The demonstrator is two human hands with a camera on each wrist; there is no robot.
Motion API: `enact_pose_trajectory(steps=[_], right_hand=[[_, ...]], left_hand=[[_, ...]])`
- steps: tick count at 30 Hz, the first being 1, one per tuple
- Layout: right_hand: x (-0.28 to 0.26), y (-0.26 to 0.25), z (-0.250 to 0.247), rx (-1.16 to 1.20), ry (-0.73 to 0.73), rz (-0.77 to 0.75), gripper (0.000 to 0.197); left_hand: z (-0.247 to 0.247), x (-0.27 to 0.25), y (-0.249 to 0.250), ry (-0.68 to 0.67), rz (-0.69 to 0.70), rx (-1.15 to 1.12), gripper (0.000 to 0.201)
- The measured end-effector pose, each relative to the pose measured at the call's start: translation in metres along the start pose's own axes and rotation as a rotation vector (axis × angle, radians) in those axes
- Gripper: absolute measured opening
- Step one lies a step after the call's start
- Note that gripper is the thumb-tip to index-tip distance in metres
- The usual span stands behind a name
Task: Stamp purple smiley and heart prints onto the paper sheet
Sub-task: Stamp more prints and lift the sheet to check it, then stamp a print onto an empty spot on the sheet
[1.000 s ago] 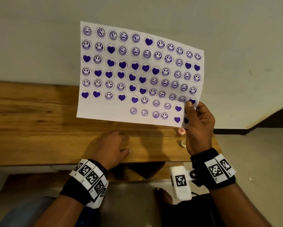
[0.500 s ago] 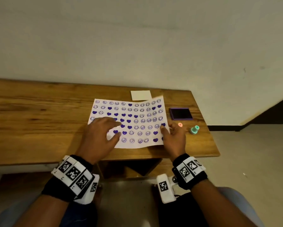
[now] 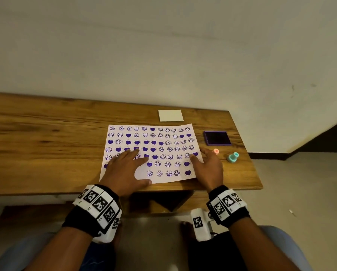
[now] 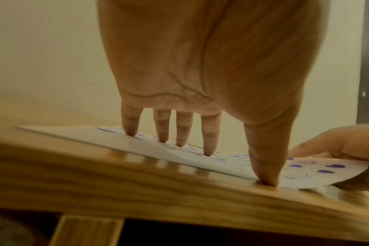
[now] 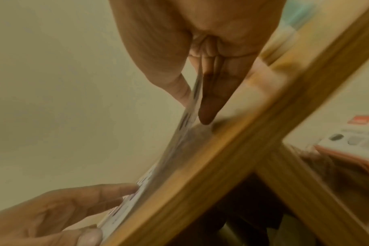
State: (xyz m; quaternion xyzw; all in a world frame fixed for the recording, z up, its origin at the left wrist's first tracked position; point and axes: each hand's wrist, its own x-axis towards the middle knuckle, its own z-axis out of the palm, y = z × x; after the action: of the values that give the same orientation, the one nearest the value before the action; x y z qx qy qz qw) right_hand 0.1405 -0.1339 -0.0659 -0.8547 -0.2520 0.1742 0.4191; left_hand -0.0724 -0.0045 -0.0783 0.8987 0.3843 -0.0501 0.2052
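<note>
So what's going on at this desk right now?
A person sits at a wooden table with a paper sheet nearly full of purple smiley and heart prints. The left hand presses flat on the sheet; the right hand pinches its right edge. The ink pad, pink stamp and teal stamp lie untouched to the right.

Matt white paper sheet (image 3: 164,153) on a smooth, faintly glossy grained wooden table (image 3: 46,137).
</note>
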Motion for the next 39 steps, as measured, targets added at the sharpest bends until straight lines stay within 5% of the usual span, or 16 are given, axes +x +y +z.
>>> enact_pose_trajectory(steps=[2, 9, 17, 22, 27, 32, 36, 39], right_hand=[[0.001, -0.008, -0.012, -0.171, 0.017, -0.068, 0.05], [0.025, -0.017, -0.083, -0.417, 0.304, -0.185, 0.026], [0.049, 0.02, -0.087, -0.59, 0.046, 0.025, 0.018], [0.033, -0.01, -0.079, -0.096, 0.088, -0.14, 0.016], [-0.017, -0.038, -0.025, 0.404, -0.361, -0.08, 0.007], [-0.023, -0.033, -0.003, 0.554, -0.486, -0.034, 0.013], [-0.024, -0.032, -0.003, 0.655, -0.534, 0.028, 0.018], [-0.027, -0.036, -0.006, 0.556, -0.519, -0.067, 0.022]], left_hand=[[-0.001, 0.0, 0.001, 0.002, -0.004, 0.002, 0.083], [-0.002, 0.0, 0.0, 0.004, -0.005, -0.007, 0.083], [-0.004, 0.001, 0.004, 0.081, 0.039, -0.092, 0.08], [-0.002, -0.004, 0.017, 0.354, 0.202, -0.344, 0.051], [0.005, -0.016, 0.051, 0.411, 0.374, -0.484, 0.052], [0.0, -0.015, 0.05, 0.505, 0.348, -0.62, 0.038], [-0.004, -0.017, 0.052, 0.457, 0.31, -0.779, 0.037], [-0.006, -0.014, 0.053, 0.375, 0.212, -0.99, 0.035]])
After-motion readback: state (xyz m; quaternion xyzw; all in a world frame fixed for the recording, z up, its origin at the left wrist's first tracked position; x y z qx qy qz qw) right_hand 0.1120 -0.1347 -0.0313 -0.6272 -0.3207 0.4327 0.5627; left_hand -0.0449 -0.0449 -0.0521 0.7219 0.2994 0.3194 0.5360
